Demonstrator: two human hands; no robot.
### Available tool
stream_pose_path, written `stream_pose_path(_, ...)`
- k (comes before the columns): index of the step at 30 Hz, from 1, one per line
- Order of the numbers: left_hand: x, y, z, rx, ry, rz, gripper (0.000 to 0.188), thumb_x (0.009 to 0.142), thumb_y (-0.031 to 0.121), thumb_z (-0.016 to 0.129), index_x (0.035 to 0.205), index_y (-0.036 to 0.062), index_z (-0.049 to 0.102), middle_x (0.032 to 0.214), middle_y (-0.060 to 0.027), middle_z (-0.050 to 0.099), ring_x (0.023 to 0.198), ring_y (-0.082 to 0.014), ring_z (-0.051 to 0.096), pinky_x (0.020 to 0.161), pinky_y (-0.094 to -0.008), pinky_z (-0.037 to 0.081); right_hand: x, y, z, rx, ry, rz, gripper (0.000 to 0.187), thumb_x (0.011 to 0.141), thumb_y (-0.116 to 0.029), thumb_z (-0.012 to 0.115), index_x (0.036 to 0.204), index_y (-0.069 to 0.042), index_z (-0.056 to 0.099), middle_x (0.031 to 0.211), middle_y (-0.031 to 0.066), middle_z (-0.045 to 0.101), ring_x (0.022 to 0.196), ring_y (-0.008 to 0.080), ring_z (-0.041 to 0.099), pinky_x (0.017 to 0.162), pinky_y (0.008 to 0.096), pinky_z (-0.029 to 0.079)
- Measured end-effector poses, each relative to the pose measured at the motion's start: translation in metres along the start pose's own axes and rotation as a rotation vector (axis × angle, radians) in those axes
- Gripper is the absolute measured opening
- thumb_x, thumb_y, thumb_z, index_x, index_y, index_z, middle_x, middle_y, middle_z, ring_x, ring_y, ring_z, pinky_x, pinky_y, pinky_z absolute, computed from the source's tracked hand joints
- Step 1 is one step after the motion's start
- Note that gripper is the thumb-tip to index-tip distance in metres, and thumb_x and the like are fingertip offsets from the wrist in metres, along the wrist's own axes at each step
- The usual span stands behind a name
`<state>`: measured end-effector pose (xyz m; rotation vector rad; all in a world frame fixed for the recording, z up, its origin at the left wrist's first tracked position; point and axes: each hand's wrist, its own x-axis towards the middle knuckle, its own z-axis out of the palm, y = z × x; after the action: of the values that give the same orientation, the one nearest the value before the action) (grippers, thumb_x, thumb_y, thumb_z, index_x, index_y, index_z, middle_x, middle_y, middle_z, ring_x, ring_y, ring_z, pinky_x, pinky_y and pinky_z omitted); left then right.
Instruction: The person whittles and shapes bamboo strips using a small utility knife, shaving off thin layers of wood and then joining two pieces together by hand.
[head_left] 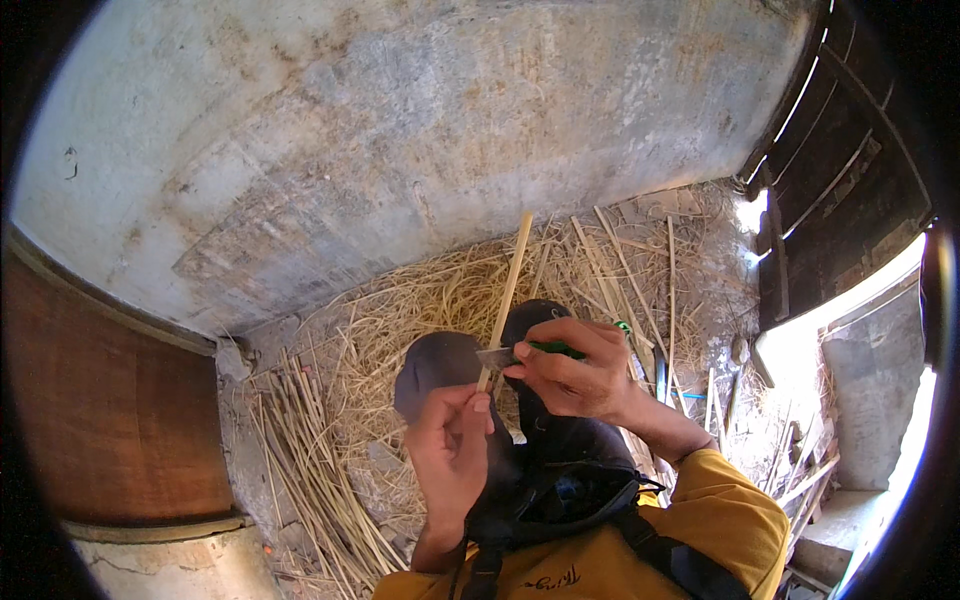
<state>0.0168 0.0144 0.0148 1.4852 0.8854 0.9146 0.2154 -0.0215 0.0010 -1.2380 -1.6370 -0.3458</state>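
Observation:
My left hand (452, 440) pinches the lower end of a pale, narrow bamboo strip (513, 272) between thumb and fingers. The strip slants up and away over my knees toward the wall. In my right hand (575, 368) is a knife with a green handle (556, 348), the fingers closed around it. Its short metal blade (494, 357) lies across the strip, just above the left fingertips. Whether the edge has cut into the strip is too small to tell.
Pale shavings (390, 330) cover the floor around my legs. A bundle of thin strips (315, 470) lies at the left, and longer strips (625, 260) lie at the far right. A stained wall (480, 120) stands ahead, a brown wooden panel (110, 400) at the left. A black bag (570, 495) rests on my lap.

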Motion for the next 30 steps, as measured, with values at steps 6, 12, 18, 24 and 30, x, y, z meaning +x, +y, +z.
stream_pose_path(6, 0.000, -0.006, 0.001, 0.030, 0.026, 0.081, 0.020, 0.104, 0.020, 0.063, 0.106, 0.0002, 0.066, 0.069, 0.0013, 0.058, 0.055, -0.0009, 0.045, 0.047, -0.0197, 0.032, -0.003, 0.001, 0.004, -0.026, 0.009, 0.007, 0.031, 0.072, -0.015, 0.087, 0.100, -0.014, 0.074, 0.093, 0.0026, 0.069, 0.068, 0.0181, 0.070, 0.051, 0.0315, 0.055)
stream_pose_path(12, -0.005, -0.005, -0.007, 0.053, -0.006, 0.006, 0.010, 0.102, 0.006, 0.063, 0.106, -0.0026, 0.064, 0.074, -0.0002, 0.061, 0.066, -0.0027, 0.051, 0.057, -0.0187, 0.039, -0.002, 0.001, 0.007, -0.001, 0.037, 0.017, 0.033, 0.071, -0.013, 0.087, 0.102, -0.014, 0.074, 0.090, 0.0025, 0.068, 0.069, 0.0183, 0.070, 0.052, 0.0318, 0.055)
stream_pose_path(18, -0.013, -0.011, -0.010, 0.154, -0.003, 0.019, 0.009, 0.100, 0.006, 0.065, 0.104, -0.0023, 0.065, 0.072, 0.0003, 0.061, 0.065, -0.0027, 0.052, 0.056, -0.0197, 0.039, 0.002, 0.015, 0.007, -0.048, 0.096, 0.190, 0.023, 0.072, -0.006, 0.087, 0.089, -0.009, 0.071, 0.090, 0.0074, 0.070, 0.069, 0.0214, 0.071, 0.056, 0.0328, 0.056)
stream_pose_path(24, -0.019, -0.019, -0.014, 0.177, 0.021, 0.028, 0.007, 0.098, 0.003, 0.066, 0.104, -0.0015, 0.066, 0.070, 0.0005, 0.062, 0.062, -0.0024, 0.053, 0.054, -0.0199, 0.038, 0.019, 0.033, 0.003, 0.049, 0.114, 0.209, 0.021, 0.075, 0.002, 0.085, 0.091, -0.002, 0.072, 0.090, 0.0153, 0.071, 0.075, 0.0250, 0.073, 0.062, 0.0309, 0.056)
stream_pose_path(30, -0.020, -0.023, -0.019, 0.163, 0.021, 0.022, 0.006, 0.099, 0.003, 0.066, 0.103, -0.0008, 0.067, 0.069, 0.0017, 0.061, 0.061, -0.0003, 0.051, 0.051, -0.0196, 0.036, 0.016, 0.030, 0.009, 0.103, 0.118, 0.275, 0.019, 0.077, -0.001, 0.085, 0.086, -0.001, 0.068, 0.089, 0.0153, 0.072, 0.076, 0.0230, 0.073, 0.064, 0.0310, 0.056)
